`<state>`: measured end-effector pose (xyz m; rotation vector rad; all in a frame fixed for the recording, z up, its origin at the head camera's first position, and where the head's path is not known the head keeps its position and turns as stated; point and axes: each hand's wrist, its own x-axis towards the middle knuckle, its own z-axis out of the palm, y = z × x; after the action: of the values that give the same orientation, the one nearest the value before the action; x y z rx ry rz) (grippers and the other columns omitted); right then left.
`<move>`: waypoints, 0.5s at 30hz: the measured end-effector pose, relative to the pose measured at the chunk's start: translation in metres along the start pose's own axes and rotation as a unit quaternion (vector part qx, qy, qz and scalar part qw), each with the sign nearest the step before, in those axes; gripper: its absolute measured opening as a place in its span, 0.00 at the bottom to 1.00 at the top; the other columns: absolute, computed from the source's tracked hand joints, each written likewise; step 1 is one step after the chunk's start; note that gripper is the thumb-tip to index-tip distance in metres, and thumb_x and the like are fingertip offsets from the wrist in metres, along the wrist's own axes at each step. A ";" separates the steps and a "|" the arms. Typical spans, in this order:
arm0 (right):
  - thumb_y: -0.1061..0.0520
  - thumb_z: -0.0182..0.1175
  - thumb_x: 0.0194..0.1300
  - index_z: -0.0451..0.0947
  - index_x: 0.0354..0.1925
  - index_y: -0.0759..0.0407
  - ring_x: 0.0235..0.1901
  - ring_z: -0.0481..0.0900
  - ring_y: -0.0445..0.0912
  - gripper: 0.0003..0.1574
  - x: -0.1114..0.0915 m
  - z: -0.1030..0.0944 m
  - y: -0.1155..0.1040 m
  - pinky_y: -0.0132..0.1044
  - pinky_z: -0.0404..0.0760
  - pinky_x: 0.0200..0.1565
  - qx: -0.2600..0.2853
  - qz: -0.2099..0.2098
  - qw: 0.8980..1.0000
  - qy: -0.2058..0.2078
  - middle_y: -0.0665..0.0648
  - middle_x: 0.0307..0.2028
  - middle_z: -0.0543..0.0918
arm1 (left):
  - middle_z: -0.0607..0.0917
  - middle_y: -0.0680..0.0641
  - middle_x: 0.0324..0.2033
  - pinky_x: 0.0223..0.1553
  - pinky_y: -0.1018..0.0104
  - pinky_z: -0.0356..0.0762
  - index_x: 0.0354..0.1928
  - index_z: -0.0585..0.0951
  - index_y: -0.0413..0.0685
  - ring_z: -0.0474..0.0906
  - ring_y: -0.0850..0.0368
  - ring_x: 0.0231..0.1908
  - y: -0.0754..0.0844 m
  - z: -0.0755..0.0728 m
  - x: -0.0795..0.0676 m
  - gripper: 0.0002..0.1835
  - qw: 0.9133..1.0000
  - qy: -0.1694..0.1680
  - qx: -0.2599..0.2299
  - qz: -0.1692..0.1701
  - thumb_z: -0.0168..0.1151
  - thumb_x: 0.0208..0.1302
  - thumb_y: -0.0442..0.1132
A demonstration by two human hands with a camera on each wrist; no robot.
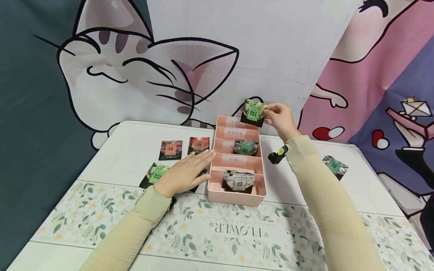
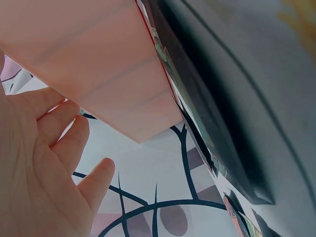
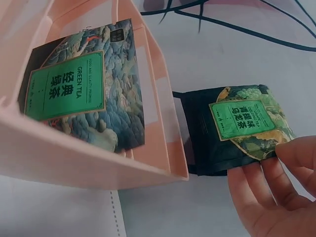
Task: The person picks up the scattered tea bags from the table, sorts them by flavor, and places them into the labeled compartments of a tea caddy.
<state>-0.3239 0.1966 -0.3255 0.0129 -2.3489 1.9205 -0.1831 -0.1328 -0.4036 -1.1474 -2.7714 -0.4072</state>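
In the head view my right hand (image 1: pixel 282 119) pinches the right edge of a tea sachet (image 1: pixel 253 113) with a green label, holding it upright over the far compartment of a pink divided box (image 1: pixel 234 198). The right wrist view shows thumb and fingers on that sachet (image 3: pixel 239 126), whose label reads oolong tea. My left hand (image 1: pixel 185 171) lies with extended fingers against the box's left wall; the left wrist view shows its fingertips by the pink wall (image 2: pixel 98 59). Inside the box stand a green tea sachet (image 1: pixel 245 148) and, in the nearest compartment, a white-grey sachet (image 1: pixel 239 181).
Two red-labelled sachets (image 1: pixel 171 149) lie left of the box. A green-labelled sachet (image 1: pixel 156 174) is partly behind my left hand, with another dark one mostly covered. Far right lies one more sachet (image 1: pixel 335 166). A cat-print cloth (image 1: pixel 135 86) hangs behind the table.
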 end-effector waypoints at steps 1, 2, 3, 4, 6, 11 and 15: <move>0.64 0.54 0.75 0.74 0.46 0.66 0.39 0.81 0.44 0.05 0.001 0.002 0.000 0.44 0.86 0.55 -0.005 0.000 1.000 -0.003 0.56 0.43 0.77 | 0.57 0.45 0.78 0.79 0.50 0.46 0.80 0.56 0.48 0.54 0.48 0.77 0.000 0.000 0.000 0.36 1.000 0.000 -0.001 0.000 0.49 0.79 0.56; 0.64 0.54 0.75 0.74 0.47 0.66 0.40 0.81 0.44 0.06 0.002 0.004 -0.001 0.44 0.85 0.56 -0.011 -0.001 1.000 -0.004 0.56 0.43 0.77 | 0.57 0.45 0.78 0.79 0.50 0.46 0.80 0.56 0.48 0.54 0.48 0.77 0.000 -0.001 0.000 0.36 1.000 0.000 -0.001 -0.001 0.49 0.79 0.56; 0.64 0.54 0.75 0.74 0.47 0.66 0.40 0.81 0.45 0.06 0.004 0.006 -0.001 0.44 0.85 0.56 -0.018 -0.001 1.000 -0.005 0.56 0.43 0.77 | 0.57 0.45 0.78 0.79 0.49 0.46 0.80 0.56 0.48 0.55 0.48 0.77 0.000 -0.001 0.000 0.36 1.000 0.000 0.000 -0.001 0.49 0.79 0.56; 0.64 0.54 0.75 0.75 0.47 0.66 0.40 0.80 0.45 0.06 0.005 0.007 -0.002 0.44 0.86 0.55 -0.024 -0.001 1.000 -0.007 0.56 0.43 0.78 | 0.57 0.45 0.78 0.79 0.50 0.46 0.80 0.56 0.48 0.55 0.48 0.77 0.001 -0.001 0.001 0.36 1.000 0.000 0.000 -0.001 0.49 0.79 0.56; 0.64 0.54 0.75 0.75 0.48 0.67 0.40 0.80 0.46 0.07 0.008 0.011 -0.002 0.41 0.87 0.53 -0.038 -0.001 0.999 -0.009 0.57 0.43 0.78 | 0.57 0.45 0.78 0.79 0.49 0.47 0.80 0.56 0.48 0.55 0.48 0.77 0.000 -0.001 0.000 0.36 1.000 0.000 0.001 -0.002 0.49 0.79 0.56; 0.66 0.54 0.75 0.75 0.48 0.68 0.38 0.82 0.46 0.07 0.013 0.018 -0.002 0.38 0.88 0.48 -0.080 0.008 0.997 -0.020 0.60 0.45 0.79 | 0.57 0.46 0.78 0.79 0.49 0.47 0.80 0.55 0.49 0.54 0.49 0.77 0.000 0.001 0.000 0.36 1.000 0.002 -0.001 -0.003 0.49 0.79 0.56; 0.68 0.55 0.73 0.75 0.45 0.67 0.34 0.82 0.47 0.05 0.016 0.023 0.001 0.40 0.89 0.46 -0.115 0.011 0.993 -0.033 0.62 0.43 0.80 | 0.57 0.46 0.78 0.79 0.48 0.48 0.80 0.56 0.49 0.54 0.49 0.77 0.000 0.002 0.000 0.37 1.000 0.005 -0.005 -0.003 0.51 0.78 0.55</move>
<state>-0.3418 0.1756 -0.3293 0.0318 -2.6107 1.6696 -0.1831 -0.1325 -0.4057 -1.1372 -2.7682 -0.4266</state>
